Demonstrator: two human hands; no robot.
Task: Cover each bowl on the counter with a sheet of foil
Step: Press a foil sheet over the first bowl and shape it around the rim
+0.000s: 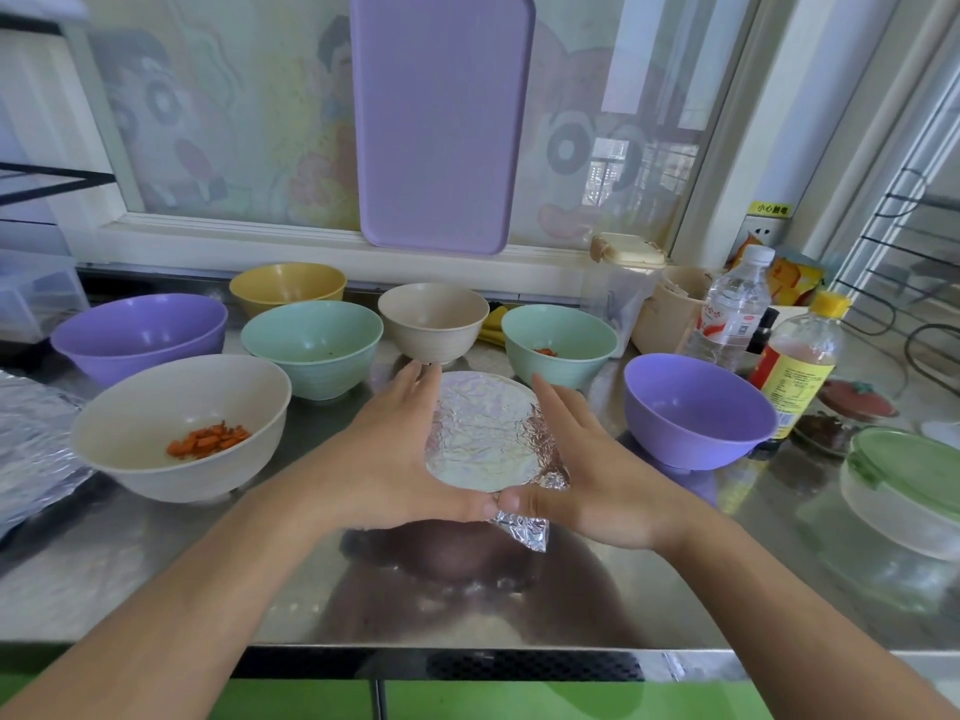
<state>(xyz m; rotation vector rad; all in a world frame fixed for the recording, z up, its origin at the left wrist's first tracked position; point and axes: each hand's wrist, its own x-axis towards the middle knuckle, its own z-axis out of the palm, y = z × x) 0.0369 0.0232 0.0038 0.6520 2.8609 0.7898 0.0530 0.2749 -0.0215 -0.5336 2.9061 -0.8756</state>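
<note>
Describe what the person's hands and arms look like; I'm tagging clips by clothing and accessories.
Both arms are bare from the frame's lower edge to the fingers: no sleeves, gloves, watch, bracelets or rings show. The left hand and right hand have short, unpainted nails where visible. No markings or bandages can be seen on either forearm.

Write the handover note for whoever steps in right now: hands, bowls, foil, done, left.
Left hand and right hand: both cup the foil-covered bowl at centre front, thumbs pinching the foil's near edge.
Done: that one bowl, apart from a loose foil corner.
Left: seven open bowls, including the beige bowl with carrot pieces and the purple bowl on the right.
Spare foil lies at the far left.
</note>
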